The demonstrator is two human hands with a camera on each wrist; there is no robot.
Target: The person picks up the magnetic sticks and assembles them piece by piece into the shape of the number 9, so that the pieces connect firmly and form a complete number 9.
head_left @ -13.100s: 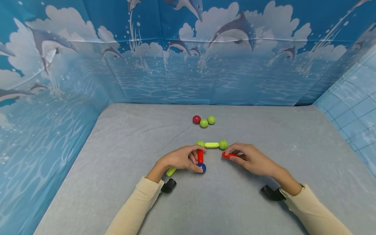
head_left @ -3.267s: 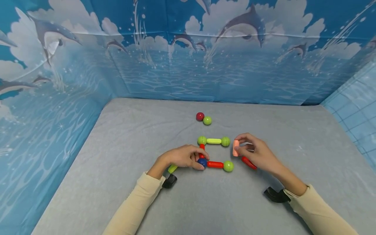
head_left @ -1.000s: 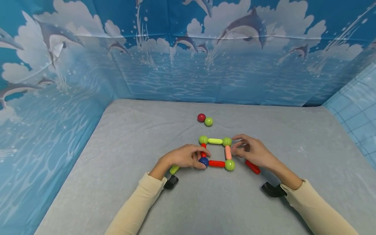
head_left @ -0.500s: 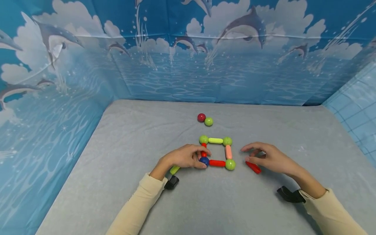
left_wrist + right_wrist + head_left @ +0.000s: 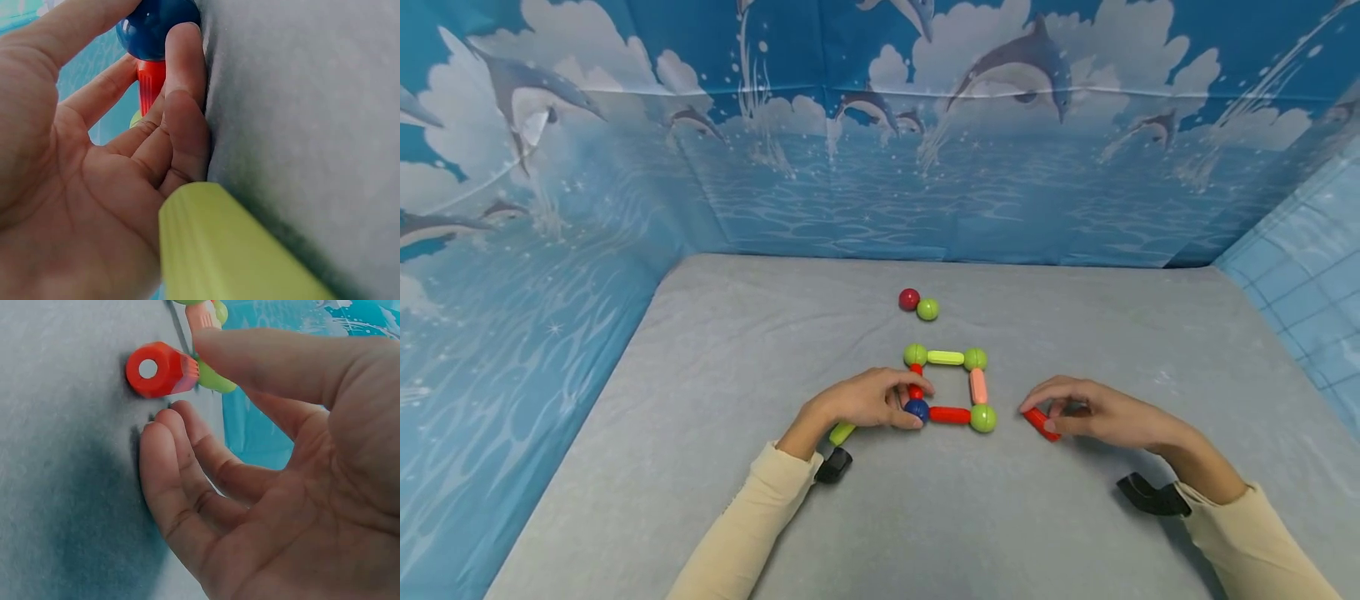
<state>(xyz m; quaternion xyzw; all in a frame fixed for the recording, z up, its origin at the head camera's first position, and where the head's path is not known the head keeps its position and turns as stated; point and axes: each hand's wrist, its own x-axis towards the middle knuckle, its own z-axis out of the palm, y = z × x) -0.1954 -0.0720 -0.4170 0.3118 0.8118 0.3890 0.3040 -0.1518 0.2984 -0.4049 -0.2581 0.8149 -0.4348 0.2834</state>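
Between the two hands, four rods and four balls formed a flat square (image 5: 977, 394). Its blue ball (image 5: 915, 408) was pinched by the left hand (image 5: 857, 401), whose index finger reached over the side red rod (image 5: 915, 392). From there, toward the right hand (image 5: 1097, 410), the front red rod (image 5: 950, 415) ran to the near green ball (image 5: 982, 418). Beyond the left fingertips, a yellow-green rod (image 5: 945, 357) bridged the far-left green ball (image 5: 915, 355) and far-right green ball (image 5: 975, 359).

The right hand had just moved off the salmon rod (image 5: 977, 383), which joined the two right-hand corners, and had come down at the loose red rod (image 5: 1037, 422). By judgement, this left the square closed on all sides and turned the work to that spare piece. Right thumb and fingers bracketed it; whether they gripped it could not be told, the index being hidden in the right wrist view.

Beside the left wrist lay a spare yellow-green rod (image 5: 842, 432); well ahead of both hands, a dark red ball (image 5: 909, 299) adjoined a spare green ball (image 5: 928, 309).
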